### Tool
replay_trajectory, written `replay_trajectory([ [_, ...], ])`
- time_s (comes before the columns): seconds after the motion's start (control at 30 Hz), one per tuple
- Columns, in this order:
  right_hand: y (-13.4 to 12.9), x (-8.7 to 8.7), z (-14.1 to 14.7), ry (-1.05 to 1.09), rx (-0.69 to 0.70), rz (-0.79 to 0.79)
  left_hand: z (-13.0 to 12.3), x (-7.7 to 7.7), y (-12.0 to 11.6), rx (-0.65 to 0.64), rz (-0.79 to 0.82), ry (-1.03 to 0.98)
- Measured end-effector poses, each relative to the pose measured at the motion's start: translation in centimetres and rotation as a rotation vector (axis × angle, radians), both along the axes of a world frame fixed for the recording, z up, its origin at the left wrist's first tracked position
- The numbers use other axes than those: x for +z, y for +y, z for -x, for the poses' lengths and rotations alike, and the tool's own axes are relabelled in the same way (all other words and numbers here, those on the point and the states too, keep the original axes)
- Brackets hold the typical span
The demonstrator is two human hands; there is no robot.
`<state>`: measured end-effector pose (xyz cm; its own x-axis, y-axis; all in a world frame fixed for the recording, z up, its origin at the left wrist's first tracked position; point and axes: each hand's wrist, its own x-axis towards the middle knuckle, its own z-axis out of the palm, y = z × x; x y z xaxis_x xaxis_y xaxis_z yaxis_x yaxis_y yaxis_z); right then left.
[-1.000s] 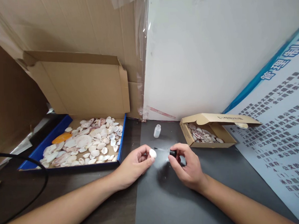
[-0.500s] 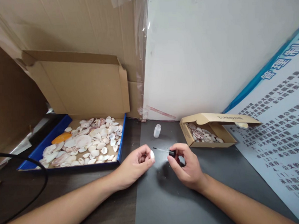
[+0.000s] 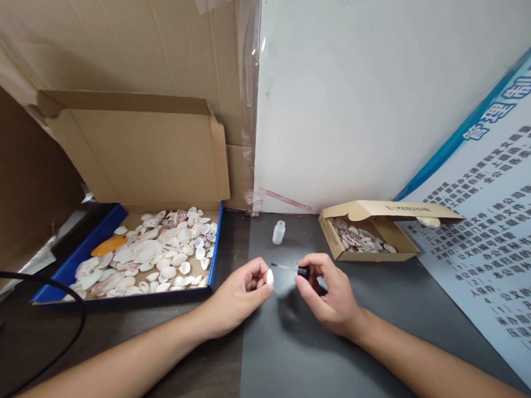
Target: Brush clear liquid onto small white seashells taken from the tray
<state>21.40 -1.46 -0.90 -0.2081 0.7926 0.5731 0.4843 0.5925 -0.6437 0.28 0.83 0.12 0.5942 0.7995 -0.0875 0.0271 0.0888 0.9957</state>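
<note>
My left hand (image 3: 239, 295) pinches a small white shell (image 3: 270, 276) between thumb and fingers. My right hand (image 3: 330, 290) grips the black cap (image 3: 303, 272) of a thin brush (image 3: 283, 266), whose dark tip points left, just above and beside the shell without visibly touching it. Behind both hands a small, uncapped, translucent bottle (image 3: 278, 233) stands upright on the grey mat (image 3: 278, 364). Some fingers of each hand are curled out of sight.
An open blue-edged box (image 3: 56, 287) full of shells lies at the left. At the right a smaller cardboard box (image 3: 375, 256) holds more shells, with a pale shell (image 3: 428, 222) on its lid. A black cable (image 3: 82, 315) curves at far left.
My right hand has shifted slightly left with the brush, whose tip stays near the shell. My left hand is almost unmoved.
</note>
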Motion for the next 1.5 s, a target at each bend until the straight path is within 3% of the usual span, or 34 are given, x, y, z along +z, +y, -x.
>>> replay_trajectory([
  [0.17,0.0,0.1,0.0,-0.032,0.029,-0.030,-0.1,0.1,0.0,0.006,0.010,0.000],
  [0.33,0.2,0.2,-0.1,-0.017,-0.042,-0.002,-0.1,0.2,0.0,0.013,0.017,-0.004],
  [0.63,0.1,0.0,-0.1,-0.060,0.083,0.003,0.0,-1.0,0.1,0.030,0.077,-0.042],
  [0.77,0.1,0.0,0.0,-0.044,0.025,-0.009,0.0,-0.6,0.1,0.047,0.093,-0.056],
  [0.9,0.0,0.0,0.0,-0.063,0.092,-0.020,0.0,-0.3,0.1,0.066,0.116,-0.081],
  [1.03,-0.1,0.2,0.0,-0.041,0.038,-0.028,-0.1,-0.4,0.1,0.086,0.117,-0.098],
  [1.2,-0.1,0.4,0.0,-0.082,0.093,-0.073,-0.3,-0.7,0.2,0.128,0.098,-0.091],
  [1.3,0.0,0.3,0.0,-0.054,0.026,-0.052,-0.4,-0.7,0.2,0.141,0.101,-0.087],
  [1.5,0.2,0.2,0.0,-0.072,0.036,-0.028,-0.5,-0.3,0.2,0.155,0.111,-0.093],
])
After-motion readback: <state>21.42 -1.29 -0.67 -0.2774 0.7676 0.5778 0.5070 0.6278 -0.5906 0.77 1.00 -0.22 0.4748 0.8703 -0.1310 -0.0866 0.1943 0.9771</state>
